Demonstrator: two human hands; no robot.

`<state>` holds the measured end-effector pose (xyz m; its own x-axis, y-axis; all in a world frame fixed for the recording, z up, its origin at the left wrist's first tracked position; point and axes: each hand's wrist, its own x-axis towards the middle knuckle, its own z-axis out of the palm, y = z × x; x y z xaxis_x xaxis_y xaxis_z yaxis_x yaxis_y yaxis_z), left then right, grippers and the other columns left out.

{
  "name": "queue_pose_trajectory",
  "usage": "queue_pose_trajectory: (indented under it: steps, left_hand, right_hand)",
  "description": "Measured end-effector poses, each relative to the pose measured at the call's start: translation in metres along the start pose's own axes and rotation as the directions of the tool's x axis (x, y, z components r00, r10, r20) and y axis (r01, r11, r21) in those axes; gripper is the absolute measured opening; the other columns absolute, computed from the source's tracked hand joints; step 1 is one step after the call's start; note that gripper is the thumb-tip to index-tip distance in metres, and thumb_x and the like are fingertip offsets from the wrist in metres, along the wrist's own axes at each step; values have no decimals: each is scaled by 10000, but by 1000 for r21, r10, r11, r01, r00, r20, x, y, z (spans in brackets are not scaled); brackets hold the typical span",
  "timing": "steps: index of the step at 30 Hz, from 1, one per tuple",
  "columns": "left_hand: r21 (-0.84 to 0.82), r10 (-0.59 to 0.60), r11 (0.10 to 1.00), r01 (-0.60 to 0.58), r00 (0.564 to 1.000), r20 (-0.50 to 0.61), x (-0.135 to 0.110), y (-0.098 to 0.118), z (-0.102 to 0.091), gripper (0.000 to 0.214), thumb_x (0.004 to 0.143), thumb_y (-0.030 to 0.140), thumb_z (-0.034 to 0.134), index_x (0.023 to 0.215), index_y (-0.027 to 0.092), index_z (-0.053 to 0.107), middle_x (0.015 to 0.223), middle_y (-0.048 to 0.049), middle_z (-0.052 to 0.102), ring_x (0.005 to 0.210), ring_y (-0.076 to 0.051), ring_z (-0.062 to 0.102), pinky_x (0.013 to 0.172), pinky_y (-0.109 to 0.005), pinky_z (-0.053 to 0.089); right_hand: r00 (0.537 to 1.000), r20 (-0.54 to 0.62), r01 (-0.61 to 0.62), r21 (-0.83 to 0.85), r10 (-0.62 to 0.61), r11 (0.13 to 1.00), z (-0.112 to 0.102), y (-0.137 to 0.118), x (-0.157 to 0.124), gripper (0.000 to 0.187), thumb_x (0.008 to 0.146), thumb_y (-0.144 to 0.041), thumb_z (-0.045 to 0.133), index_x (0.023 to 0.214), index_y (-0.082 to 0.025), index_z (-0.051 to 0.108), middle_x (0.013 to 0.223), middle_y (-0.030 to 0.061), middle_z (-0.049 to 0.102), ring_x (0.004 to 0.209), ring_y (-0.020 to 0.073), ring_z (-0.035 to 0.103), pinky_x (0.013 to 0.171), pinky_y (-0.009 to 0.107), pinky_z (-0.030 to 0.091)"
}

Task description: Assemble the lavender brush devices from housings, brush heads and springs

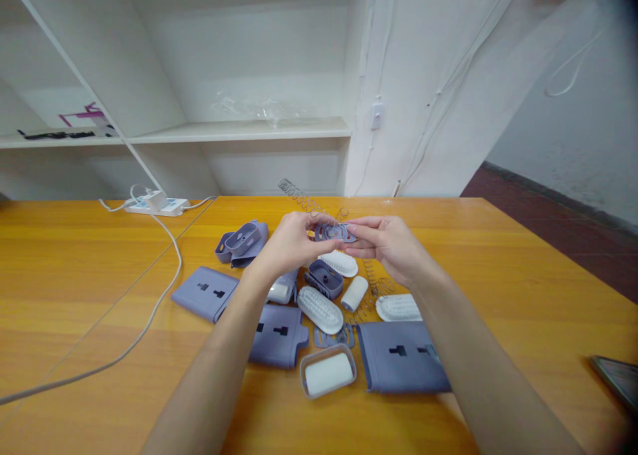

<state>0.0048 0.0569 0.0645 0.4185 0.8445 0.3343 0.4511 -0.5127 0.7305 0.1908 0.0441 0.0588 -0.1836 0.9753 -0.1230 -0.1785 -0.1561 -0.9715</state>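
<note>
Both my hands are raised over the wooden table (74,275) and pinch one small flat purple plastic ring piece (333,232) between them. My left hand (289,242) grips its left side with curled fingers. My right hand (386,242) holds its right edge between thumb and fingertips. Below the hands lie purple plastic parts: flat plates (401,365) with slots, a small purple tray (325,277), white oval brush heads (319,309) and a white cylinder (354,293). A thin metal spring (304,199) lies behind the hands.
A white power strip (157,206) sits at the back left, its white cable (164,289) curving across the table toward me. A dark phone (618,377) lies at the right edge. A purple box holding a white block (327,372) is near me. White shelves (239,131) stand behind.
</note>
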Motion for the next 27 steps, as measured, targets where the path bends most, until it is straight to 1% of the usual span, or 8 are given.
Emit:
queue_pose_trajectory:
  steps: [3,7,12,16,21,27]
  left_hand:
    - [21,3,1000,-4,1000,4,-1,-1,1,272,774,300,682,1000,159,733,965,-60,743,839,-188,680,728,-272,544]
    - [79,18,997,-17,1000,-15,0,-3,2,313,755,338,712,1015,164,736,967,-65,747,840,-195,685,722,-277,549]
    - [119,46,992,-42,998,-35,-1,-5,2,286,763,328,708,999,171,744,954,-62,752,837,-193,689,727,-279,543]
    - [119,56,992,-51,998,-40,-1,-4,1,254,765,294,700,986,179,748,945,-53,753,839,-191,687,729,-274,535]
    - [164,51,985,-48,999,-13,-2,-2,0,250,776,290,679,981,165,748,913,-55,752,798,-185,682,704,-263,524]
    - [188,47,981,-45,999,-8,-2,2,-1,255,779,306,673,973,158,746,885,-56,751,759,-176,679,667,-246,519]
  right_hand:
    - [1000,-19,15,-42,-16,999,0,0,0,107,847,-110,623,860,-118,729,843,100,765,688,154,734,656,210,609]
    - [998,-55,6,-51,-9,999,2,1,0,102,839,-90,624,851,-119,721,829,103,763,688,164,735,656,231,617]
    - [996,-87,-6,-69,-1,998,6,-1,0,114,847,-67,608,838,-109,713,802,108,760,673,164,734,642,225,616]
    - [996,-89,-13,-70,7,997,6,-1,0,113,849,-65,608,849,-108,713,801,112,760,677,168,736,638,224,617]
    - [997,-82,-23,-76,17,997,5,0,0,123,852,-61,604,826,-106,715,780,110,758,674,168,736,642,224,618]
    - [995,-95,-34,-71,27,997,5,-1,0,152,849,-30,592,791,-99,713,744,96,754,653,152,733,629,198,613]
